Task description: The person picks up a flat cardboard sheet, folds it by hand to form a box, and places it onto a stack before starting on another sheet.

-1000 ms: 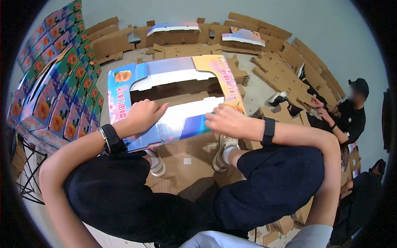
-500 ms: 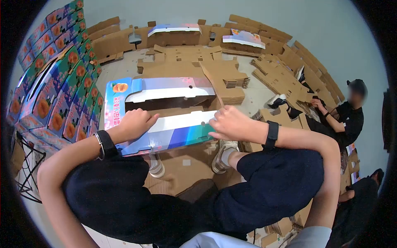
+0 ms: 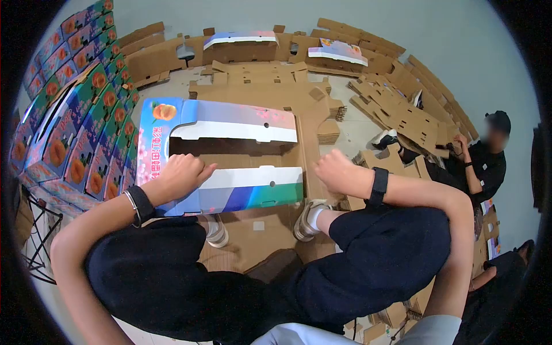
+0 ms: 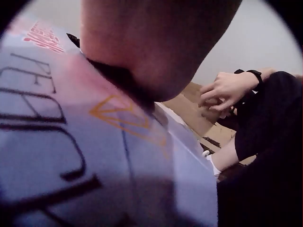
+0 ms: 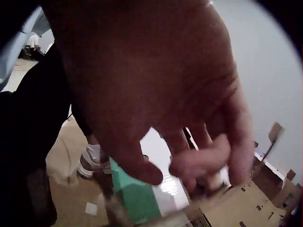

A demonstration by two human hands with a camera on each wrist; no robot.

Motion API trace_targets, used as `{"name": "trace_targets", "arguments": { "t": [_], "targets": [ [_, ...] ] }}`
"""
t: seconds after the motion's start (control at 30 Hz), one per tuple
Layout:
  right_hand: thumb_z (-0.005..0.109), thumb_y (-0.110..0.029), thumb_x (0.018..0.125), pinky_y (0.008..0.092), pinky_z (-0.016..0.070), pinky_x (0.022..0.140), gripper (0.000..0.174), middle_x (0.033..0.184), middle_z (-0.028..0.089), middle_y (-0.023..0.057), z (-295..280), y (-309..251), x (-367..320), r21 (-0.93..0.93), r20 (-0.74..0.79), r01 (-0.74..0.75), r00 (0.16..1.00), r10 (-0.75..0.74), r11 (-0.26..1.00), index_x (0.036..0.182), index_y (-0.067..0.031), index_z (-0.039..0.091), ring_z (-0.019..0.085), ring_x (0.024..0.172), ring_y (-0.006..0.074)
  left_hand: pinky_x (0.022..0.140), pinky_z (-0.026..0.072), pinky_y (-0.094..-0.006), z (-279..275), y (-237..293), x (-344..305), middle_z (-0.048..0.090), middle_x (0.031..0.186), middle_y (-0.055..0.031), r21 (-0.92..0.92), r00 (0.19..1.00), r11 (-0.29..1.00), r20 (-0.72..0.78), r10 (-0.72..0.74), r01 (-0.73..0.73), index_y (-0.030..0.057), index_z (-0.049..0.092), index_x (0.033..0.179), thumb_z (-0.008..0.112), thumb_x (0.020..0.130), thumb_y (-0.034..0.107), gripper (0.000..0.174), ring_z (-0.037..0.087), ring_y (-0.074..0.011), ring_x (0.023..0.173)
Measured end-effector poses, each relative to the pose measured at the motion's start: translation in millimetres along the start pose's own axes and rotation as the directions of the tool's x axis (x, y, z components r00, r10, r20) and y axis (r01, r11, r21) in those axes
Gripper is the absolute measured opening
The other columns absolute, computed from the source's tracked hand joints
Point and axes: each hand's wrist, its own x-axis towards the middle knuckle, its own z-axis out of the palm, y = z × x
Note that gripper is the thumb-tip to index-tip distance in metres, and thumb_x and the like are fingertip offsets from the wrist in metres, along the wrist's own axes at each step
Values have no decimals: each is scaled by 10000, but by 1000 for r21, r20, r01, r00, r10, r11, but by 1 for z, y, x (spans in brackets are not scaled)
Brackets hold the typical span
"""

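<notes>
Printed box (image 3: 247,188) before the person's knees, its top opening facing up and its end flap (image 3: 309,172) folded outward at the right edge. The left hand (image 3: 183,174) lies at the opening's near left corner; its fingers curl over the edge, holding the box, fingertips hidden, the thumb extended rightward. The right hand (image 3: 340,172) is at the flap, just beyond the near right corner; its fingers are bent, the thumb apart from them, but blur leaves a grip on the flap uncertain. Both elbows are bent outward, forearms angled inward.
</notes>
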Motion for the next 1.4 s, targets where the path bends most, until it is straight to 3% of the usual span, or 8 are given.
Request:
{"name": "trace_targets", "arguments": {
  "t": [0.37, 0.63, 0.8, 0.87, 0.97, 1.17, 1.27, 1.4],
  "targets": [
    [624, -198, 742, 393, 516, 458, 200, 730, 680, 42, -34, 4, 2, -112, 310, 65, 950, -27, 992, 905, -107, 696, 649, 620, 225, 517, 447, -473, 4, 6, 7, 548, 541, -220, -67, 997, 998, -75, 5, -10, 0, 580, 538, 481, 915, 395, 554, 564, -394, 540],
    [617, -210, 765, 436, 537, 639, 329, 953, 666, 106, -5, 1, 2, -159, 413, -196, 877, 246, 968, 1062, -73, 650, 647, 788, 242, 534, 451, -480, 0, 7, 5, 545, 552, -228, -174, 993, 978, -6, -120, 117, -26, 589, 576, 492, 908, 396, 546, 563, -402, 553],
    [551, -167, 783, 411, 426, 794, 359, 1130, 591, 56, -32, 9, -3, -112, 382, -101, 914, 137, 989, 1132, -85, 559, 551, 967, 235, 552, 449, -483, -1, 9, 6, 550, 574, -232, -199, 985, 965, 9, -172, 171, -24, 601, 605, 494, 909, 393, 527, 560, -414, 589],
    [607, -258, 796, 465, 429, 930, 498, 1247, 519, 163, -28, 13, -1, -118, -227, -123, 969, 94, 985, 1216, -1, 537, 540, 1080, 263, 567, 443, -485, -1, 11, 7, 547, 599, -248, -278, 972, 938, -53, -228, 205, -33, 600, 629, 489, 915, 396, 528, 560, -422, 620],
    [594, -330, 811, 436, 297, 1042, 589, 1372, 377, 166, -68, 3, 16, 166, -488, -19, 867, 98, 986, 1249, 43, 469, 395, 1237, 251, 562, 418, -484, -2, 8, 15, 519, 604, -265, -375, 934, 884, -106, -340, 279, -53, 581, 645, 487, 917, 409, 544, 549, -425, 611],
    [661, -364, 767, 388, 277, 1064, 747, 1379, 387, 93, -98, -18, 33, 147, -608, 206, 791, -76, 967, 1363, -32, 355, 382, 1265, 225, 534, 385, -415, -11, 18, 34, 457, 552, -232, -561, 895, 800, -217, -389, 212, -72, 562, 680, 461, 944, 409, 558, 441, -338, 497],
    [668, -324, 760, 382, 303, 1037, 708, 1343, 418, 87, -109, -16, 38, 218, -651, 253, 757, -52, 943, 1343, -40, 384, 406, 1237, 227, 514, 390, -343, -13, 21, 39, 477, 520, -93, -819, 905, 542, -68, -421, 190, -84, 584, 703, 452, 959, 415, 576, 427, -124, 518],
    [557, -355, 853, 372, 362, 973, 496, 1200, 496, 100, -103, -16, 38, 266, -740, 420, 665, -96, 868, 1225, -36, 478, 471, 1132, 243, 559, 419, -299, 2, 29, 43, 570, 622, -69, -888, 943, 407, 81, -322, 215, -43, 643, 796, 374, 956, 499, 625, 520, -115, 577]
  ]
}}
